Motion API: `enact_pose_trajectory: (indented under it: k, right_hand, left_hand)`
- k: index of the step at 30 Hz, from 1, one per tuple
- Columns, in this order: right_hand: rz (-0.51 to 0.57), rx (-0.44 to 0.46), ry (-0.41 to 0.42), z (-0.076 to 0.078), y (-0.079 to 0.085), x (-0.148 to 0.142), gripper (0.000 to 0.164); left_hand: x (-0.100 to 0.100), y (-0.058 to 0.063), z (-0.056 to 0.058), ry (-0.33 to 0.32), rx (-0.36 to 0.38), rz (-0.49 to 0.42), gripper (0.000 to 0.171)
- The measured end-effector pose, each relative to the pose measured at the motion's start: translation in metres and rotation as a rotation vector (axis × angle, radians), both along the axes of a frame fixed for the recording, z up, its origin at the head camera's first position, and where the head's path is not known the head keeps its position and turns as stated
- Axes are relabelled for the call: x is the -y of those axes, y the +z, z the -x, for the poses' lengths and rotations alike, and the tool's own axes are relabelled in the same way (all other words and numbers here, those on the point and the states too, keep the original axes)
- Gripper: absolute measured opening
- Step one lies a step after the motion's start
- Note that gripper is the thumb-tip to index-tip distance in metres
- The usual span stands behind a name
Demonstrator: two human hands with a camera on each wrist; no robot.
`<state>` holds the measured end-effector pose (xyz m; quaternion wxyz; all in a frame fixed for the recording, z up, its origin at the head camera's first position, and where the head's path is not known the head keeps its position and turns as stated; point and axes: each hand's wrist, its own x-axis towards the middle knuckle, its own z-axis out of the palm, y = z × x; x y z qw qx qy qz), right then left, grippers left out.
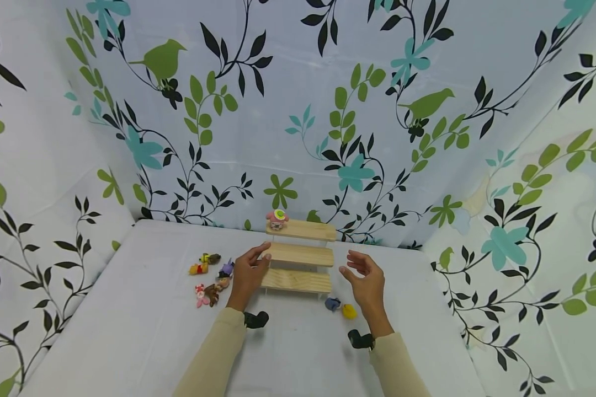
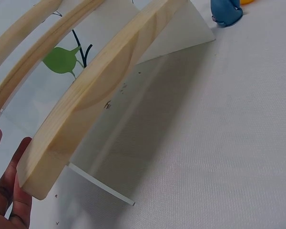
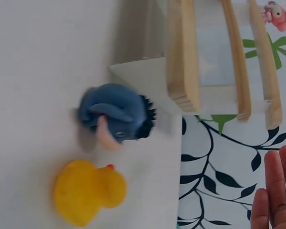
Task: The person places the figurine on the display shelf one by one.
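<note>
A three-tier wooden display shelf (image 1: 303,255) with pale clear supports stands near the back wall. A pink figurine (image 1: 278,220) with a green-and-yellow patch on its head sits on the left of its top board. My left hand (image 1: 248,278) is at the shelf's left end, fingertips touching the board ends; fingers (image 2: 23,155) show beside the lowest board in the left wrist view. Off the right end, my right hand (image 1: 367,281) is held with fingers spread and nothing in it. Below it lie a blue donkey figurine (image 3: 117,112) and a yellow rubber duck (image 3: 88,191).
Several small figurines lie on the white-covered table (image 1: 129,325) left of my left hand, among them a red-and-yellow bear (image 1: 198,268), a purple figure (image 1: 226,268) and a pink one (image 1: 201,296). Leaf-patterned cloth (image 1: 288,127) walls the table at the back and both sides.
</note>
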<state>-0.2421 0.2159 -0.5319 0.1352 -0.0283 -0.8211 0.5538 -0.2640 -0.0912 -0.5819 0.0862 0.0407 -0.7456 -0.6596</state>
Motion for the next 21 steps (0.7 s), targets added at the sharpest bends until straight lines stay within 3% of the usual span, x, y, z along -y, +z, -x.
enact_pose_trajectory:
  k: [9, 21]
  right_hand:
    - [0.000, 0.072, -0.012, -0.022, -0.024, -0.010, 0.041]
    - [-0.074, 0.152, -0.100, -0.047, -0.055, -0.017, 0.044]
  left_hand:
    - [0.000, -0.001, 0.001, -0.010, -0.013, -0.019, 0.035]
    - [0.000, -0.001, 0.000, -0.016, -0.023, -0.036, 0.035]
